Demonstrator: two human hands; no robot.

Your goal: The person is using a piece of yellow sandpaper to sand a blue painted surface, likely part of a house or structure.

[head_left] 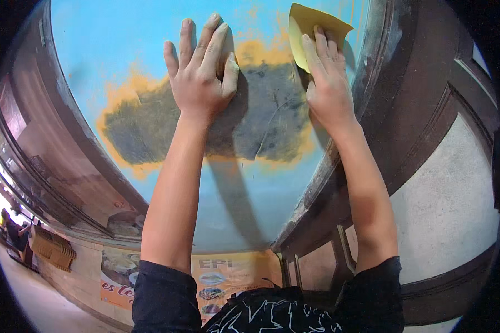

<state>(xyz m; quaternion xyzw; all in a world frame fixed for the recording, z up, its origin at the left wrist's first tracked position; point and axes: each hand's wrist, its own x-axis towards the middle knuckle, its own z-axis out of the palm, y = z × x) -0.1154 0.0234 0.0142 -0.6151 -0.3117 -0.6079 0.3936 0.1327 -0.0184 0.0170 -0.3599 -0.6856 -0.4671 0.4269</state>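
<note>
A light blue painted panel (216, 194) fills the middle of the view, framed by dark edges. On it is an irregular dark grey patch (272, 122), ringed by an orange border that fades into the blue. My left hand (201, 77) lies with fingers spread on the panel, over the patch's upper middle, and holds nothing. My right hand (330, 89) presses a yellow sheet of sandpaper (303, 25) at the panel's upper right, beside the patch. The sheet's top corners curl away from the surface. My right thumb is mostly hidden.
Dark wooden framing (400, 111) with pale panels (450, 194) stands on the right. A brown frame with glass (66, 155) runs along the left. Low behind are a printed food banner (233, 277), a stack of brown trays (51, 248) and a distant person (14, 230).
</note>
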